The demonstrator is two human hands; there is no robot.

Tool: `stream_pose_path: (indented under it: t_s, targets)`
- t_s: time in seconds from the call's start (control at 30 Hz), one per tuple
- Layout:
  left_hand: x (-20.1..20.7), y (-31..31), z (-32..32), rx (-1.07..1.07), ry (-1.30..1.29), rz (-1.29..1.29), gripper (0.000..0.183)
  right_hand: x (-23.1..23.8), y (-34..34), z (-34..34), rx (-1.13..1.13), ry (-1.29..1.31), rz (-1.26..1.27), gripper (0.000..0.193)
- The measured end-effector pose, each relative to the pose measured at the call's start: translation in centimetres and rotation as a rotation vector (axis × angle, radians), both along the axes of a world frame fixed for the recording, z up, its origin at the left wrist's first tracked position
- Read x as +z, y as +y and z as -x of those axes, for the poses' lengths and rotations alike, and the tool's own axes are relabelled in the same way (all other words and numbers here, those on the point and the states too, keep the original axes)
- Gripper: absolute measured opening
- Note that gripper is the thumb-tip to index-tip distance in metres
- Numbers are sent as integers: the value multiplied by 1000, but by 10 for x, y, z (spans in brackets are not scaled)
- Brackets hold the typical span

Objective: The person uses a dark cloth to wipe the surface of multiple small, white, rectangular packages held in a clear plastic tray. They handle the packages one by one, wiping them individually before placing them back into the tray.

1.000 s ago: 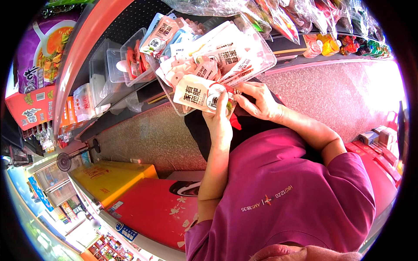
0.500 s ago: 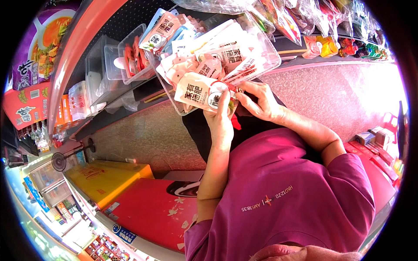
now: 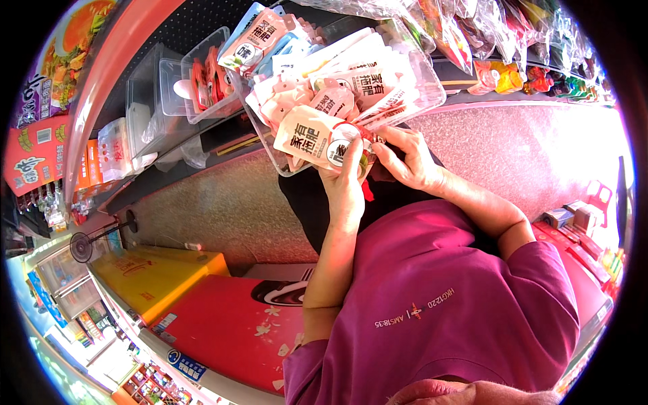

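My left hand [image 3: 344, 189] is closed on a cream snack packet [image 3: 302, 135] with dark print and a picture of food, its thumb pressed on the packet's right end. The fingers of my right hand [image 3: 413, 163] are bent and pinch at that same end, beside a bit of red [image 3: 367, 190]; what exactly they grip is partly hidden. Just beyond both hands is a clear plastic bin [image 3: 432, 94], tilted, holding several pink and white packets [image 3: 368, 88]. The held packet overlaps the bin's near edge.
To the left stand clear containers [image 3: 145, 111], one with red packets [image 3: 208, 77]. Bagged goods [image 3: 459, 34] hang at the upper right. Below lie a yellow box [image 3: 158, 277] and a red surface [image 3: 229, 324]. A dark fan [image 3: 81, 248] stands farther off.
The whole view has shifted slightly. My left hand keeps hold of the packet, and my right fingers have moved a little at its end.
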State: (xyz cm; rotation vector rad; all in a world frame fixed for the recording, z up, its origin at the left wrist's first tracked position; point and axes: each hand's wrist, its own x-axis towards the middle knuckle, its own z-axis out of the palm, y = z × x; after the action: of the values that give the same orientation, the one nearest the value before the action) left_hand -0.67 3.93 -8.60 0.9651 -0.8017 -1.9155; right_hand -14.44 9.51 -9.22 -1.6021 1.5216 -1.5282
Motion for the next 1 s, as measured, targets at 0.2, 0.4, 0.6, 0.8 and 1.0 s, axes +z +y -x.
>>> stream_pose_path:
  t_s: [0.2,0.4,0.6,0.8,1.0]
  targets:
    - [0,1,0,1,3,-34,35,1,-1,-1,14,9,-16,12]
    - [5,-1,0,-15,-5,-26,29,-6,-1,-1,13,6,-24,13]
    - [7,0,2,-1,-3,-22,22,-1,-1,-1,7,-33,-39,16]
    - [7,0,3,12,0,-34,22,-3,1,2,30,-32,-86,24]
    - [5,0,3,16,-4,-21,23,-2,-1,1,12,-10,-28,19]
